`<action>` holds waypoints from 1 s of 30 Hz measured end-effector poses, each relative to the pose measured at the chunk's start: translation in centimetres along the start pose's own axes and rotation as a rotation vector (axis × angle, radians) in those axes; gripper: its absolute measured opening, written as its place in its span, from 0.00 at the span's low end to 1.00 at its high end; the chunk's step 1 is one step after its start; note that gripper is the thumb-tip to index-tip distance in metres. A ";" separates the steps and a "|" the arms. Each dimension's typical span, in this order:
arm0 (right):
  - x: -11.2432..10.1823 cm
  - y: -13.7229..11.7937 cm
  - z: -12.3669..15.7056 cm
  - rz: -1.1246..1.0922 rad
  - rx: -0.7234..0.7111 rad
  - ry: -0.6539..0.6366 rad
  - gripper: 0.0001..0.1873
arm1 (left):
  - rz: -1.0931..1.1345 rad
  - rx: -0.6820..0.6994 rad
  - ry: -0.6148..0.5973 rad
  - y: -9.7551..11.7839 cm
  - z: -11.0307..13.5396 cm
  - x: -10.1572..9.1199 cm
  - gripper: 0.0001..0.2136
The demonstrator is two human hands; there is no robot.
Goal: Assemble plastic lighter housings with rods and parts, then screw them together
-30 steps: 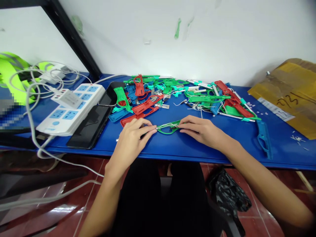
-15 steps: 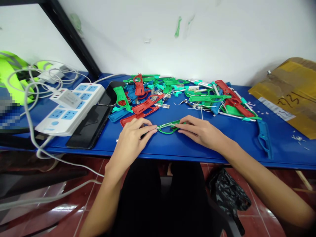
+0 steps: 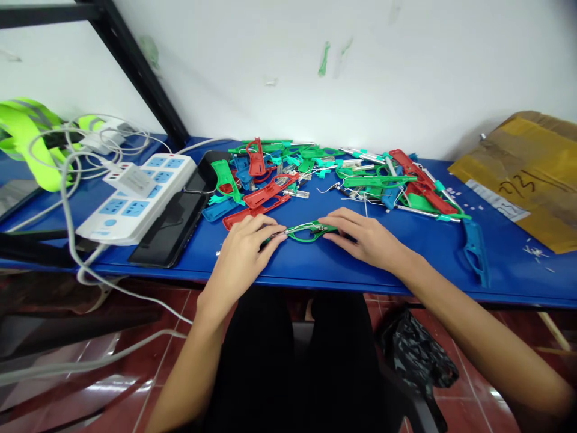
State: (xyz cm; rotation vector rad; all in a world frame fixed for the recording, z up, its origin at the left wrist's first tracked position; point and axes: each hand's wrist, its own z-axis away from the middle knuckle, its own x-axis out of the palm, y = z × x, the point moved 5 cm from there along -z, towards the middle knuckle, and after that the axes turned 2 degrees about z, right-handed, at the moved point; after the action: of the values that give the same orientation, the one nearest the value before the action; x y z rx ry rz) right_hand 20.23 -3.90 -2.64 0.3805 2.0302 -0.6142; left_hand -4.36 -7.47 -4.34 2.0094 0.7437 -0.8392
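Between my hands, just above the front of the blue table, is a green plastic long-lighter casing (image 3: 303,238) with a loop in its middle and a thin white wire along it. My left hand (image 3: 246,243) pinches its left end between thumb and fingers. On the other end, my right hand (image 3: 365,237) closes with thumb and fingertips. A small dark part shows in the casing beside the right fingertips. My fingers hide both ends. Behind lie red casing halves (image 3: 270,191), a green casing half (image 3: 226,180) and lighters with metal tubes (image 3: 417,211).
To the left are a white power strip (image 3: 135,201), a black phone (image 3: 169,231) and loose white cables (image 3: 67,198). A taped cardboard box (image 3: 523,174) stands on the right, with a blue casing piece (image 3: 475,249) nearby. The wall (image 3: 288,78) closes off the back.
The right fingers have shifted slightly on the casing, and more of the dark part now shows. Both hands keep their hold. The camera view has moved a little.
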 end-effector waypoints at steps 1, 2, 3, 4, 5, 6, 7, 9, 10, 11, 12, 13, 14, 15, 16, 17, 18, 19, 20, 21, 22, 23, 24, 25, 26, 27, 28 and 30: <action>-0.1 -0.2 0.0 0.037 0.004 0.011 0.15 | -0.004 -0.001 0.000 0.0 0.0 0.0 0.13; -0.3 -0.3 0.0 0.073 0.009 0.034 0.14 | -0.009 -0.002 -0.002 0.1 0.0 0.1 0.13; -0.5 -0.5 0.0 0.104 0.015 0.066 0.13 | -0.016 -0.004 -0.005 0.1 0.1 0.1 0.13; -0.6 -0.6 0.1 0.124 0.020 0.098 0.12 | -0.023 -0.006 -0.010 0.2 0.1 0.2 0.13; -0.8 -0.7 0.1 0.133 0.020 0.124 0.11 | -0.030 -0.008 -0.015 0.2 0.2 0.2 0.14; -0.9 -0.8 0.1 0.131 0.017 0.140 0.11 | -0.036 -0.010 -0.018 0.2 0.2 0.3 0.14; -0.9 -0.7 0.0 0.121 0.016 0.146 0.11 | -0.040 -0.012 -0.016 0.2 0.2 0.2 0.13; -1.1 -0.3 -0.6 0.071 0.017 0.117 0.12 | -0.038 -0.017 -0.014 0.2 0.2 0.0 0.13; -1.1 0.1 -1.0 0.032 0.014 0.078 0.12 | -0.029 -0.020 -0.017 0.1 0.0 -0.1 0.13; -1.1 0.5 -1.6 -0.013 0.004 0.021 0.12 | -0.013 -0.016 -0.027 0.0 -0.2 -0.2 0.13; -1.0 0.8 -2.3 -0.061 -0.014 -0.055 0.12 | 0.009 -0.005 -0.042 -0.1 -0.4 -0.3 0.13; -0.9 1.1 -3.0 -0.107 -0.037 -0.139 0.12 | 0.033 0.013 -0.060 -0.1 -0.7 -0.3 0.14; -0.9 1.3 -3.6 -0.147 -0.060 -0.216 0.11 | 0.056 0.038 -0.077 0.0 -1.0 -0.3 0.14; -0.8 1.5 -4.1 -0.177 -0.074 -0.272 0.11 | 0.070 0.068 -0.088 0.1 -1.3 -0.2 0.14; -0.7 1.7 -4.5 -0.192 -0.074 -0.301 0.11 | 0.073 0.095 -0.098 0.2 -1.5 -0.1 0.14; -0.6 1.8 -4.7 -0.196 -0.063 -0.307 0.11 | 0.063 0.117 -0.102 0.4 -1.7 0.1 0.14; -0.5 1.9 -4.8 -0.187 -0.044 -0.293 0.11 | 0.042 0.132 -0.104 0.6 -1.8 0.3 0.14; -0.3 2.0 -4.8 -0.171 -0.024 -0.274 0.11 | 0.015 0.142 -0.105 0.8 -1.8 0.5 0.14; 0.1 1.9 -4.6 -0.158 -0.012 -0.260 0.11 | -0.012 0.148 -0.104 1.0 -1.8 0.7 0.14; 0.4 1.8 -4.3 -0.151 -0.007 -0.254 0.12 | -0.033 0.153 -0.104 1.1 -1.8 0.9 0.14; 0.8 1.7 -3.9 -0.149 -0.007 -0.249 0.12 | -0.047 0.156 -0.106 1.2 -1.7 1.0 0.14; 1.1 1.6 -3.6 -0.145 -0.010 -0.244 0.13 | -0.053 0.157 -0.109 1.3 -1.7 1.0 0.14; 1.3 1.5 -3.2 -0.139 -0.014 -0.236 0.14 | -0.052 0.157 -0.115 1.3 -1.6 1.1 0.14; 1.4 1.5 -3.0 -0.131 -0.016 -0.223 0.14 | -0.048 0.156 -0.121 1.3 -1.6 1.0 0.14; 1.5 1.4 -2.8 -0.121 -0.015 -0.207 0.14 | -0.043 0.155 -0.124 1.3 -1.6 1.0 0.14; 1.5 1.5 -2.6 -0.115 -0.014 -0.192 0.15 | -0.036 0.154 -0.125 1.2 -1.6 1.0 0.14; 1.4 1.5 -2.5 -0.116 -0.013 -0.182 0.15 | -0.028 0.156 -0.123 1.2 -1.6 0.9 0.14; 1.4 1.5 -2.5 -0.126 -0.010 -0.173 0.14 | -0.008 0.168 -0.119 1.2 -1.5 0.9 0.15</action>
State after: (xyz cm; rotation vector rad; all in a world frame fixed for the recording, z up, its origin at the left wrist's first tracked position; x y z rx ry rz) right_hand 18.50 -1.25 -3.19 0.1875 1.9004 -0.6895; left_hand -2.47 -6.59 -3.77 2.0832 0.6319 -1.0462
